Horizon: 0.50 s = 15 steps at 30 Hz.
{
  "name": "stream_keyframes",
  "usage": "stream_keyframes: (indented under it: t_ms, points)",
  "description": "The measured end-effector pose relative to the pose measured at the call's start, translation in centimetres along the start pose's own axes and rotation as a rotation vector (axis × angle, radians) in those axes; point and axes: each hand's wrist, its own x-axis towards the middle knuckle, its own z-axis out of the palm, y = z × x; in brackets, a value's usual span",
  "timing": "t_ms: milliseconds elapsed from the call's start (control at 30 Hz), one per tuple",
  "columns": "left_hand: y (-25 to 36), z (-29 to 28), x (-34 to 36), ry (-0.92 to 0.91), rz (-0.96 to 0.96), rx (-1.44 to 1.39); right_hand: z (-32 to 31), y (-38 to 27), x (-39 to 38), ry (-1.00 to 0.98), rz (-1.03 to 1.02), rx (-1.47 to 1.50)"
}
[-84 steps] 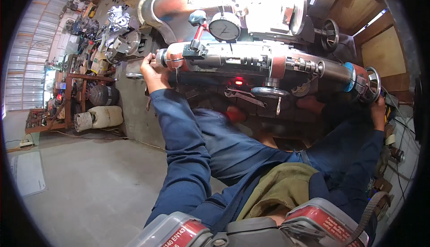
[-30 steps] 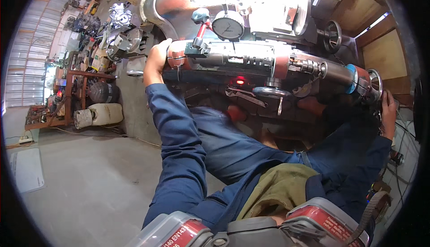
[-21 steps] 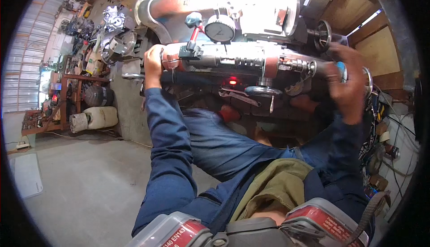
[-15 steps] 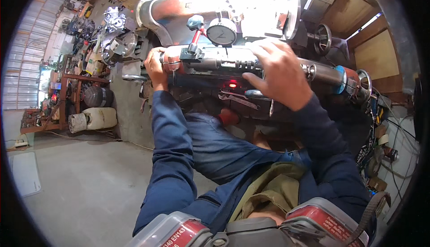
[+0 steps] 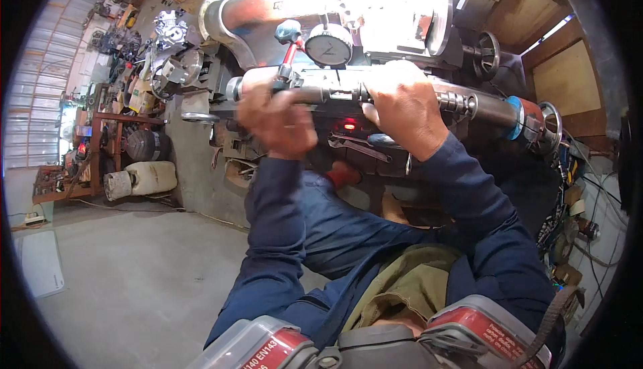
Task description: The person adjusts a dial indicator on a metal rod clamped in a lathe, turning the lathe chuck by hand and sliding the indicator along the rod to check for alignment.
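Note:
A steel shaft [image 5: 312,94] lies left to right across the machine in front of me. Over it stands a round dial gauge [image 5: 329,45] with a pale face. A red clamp arm with a blue-grey knob [image 5: 288,31] rises left of the gauge. My right hand [image 5: 410,111] is closed over the shaft, right of the gauge, its fingers curled on the far side. My left hand [image 5: 278,120], smeared by motion, is in front of the shaft's left part and hides some of it. Whether it touches the shaft I cannot tell.
Wrenches [image 5: 362,146] lie below the shaft near a small red light [image 5: 349,126]. At the right end is a handwheel [image 5: 550,126], with another handwheel [image 5: 488,55] behind. A stained plastic jug [image 5: 153,177] lies on the floor at left, beside a cluttered rack [image 5: 94,151].
My left hand has left the machine's left end and moved right and toward me. My right hand, spread above the shaft before, has come down and closed around it.

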Motion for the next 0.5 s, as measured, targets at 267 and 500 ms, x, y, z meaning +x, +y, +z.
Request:
stream_keyframes:
  t_ms: [267,500]
  points:
    - [0.8,3.4,-3.8,-0.291,-0.002,0.196,-0.5,-0.1,-0.2,-0.052,0.026,0.018]
    - [0.2,4.0,-4.4,-0.251,0.059,0.212,0.2,0.2,-0.3,-0.027,0.020,-0.025]
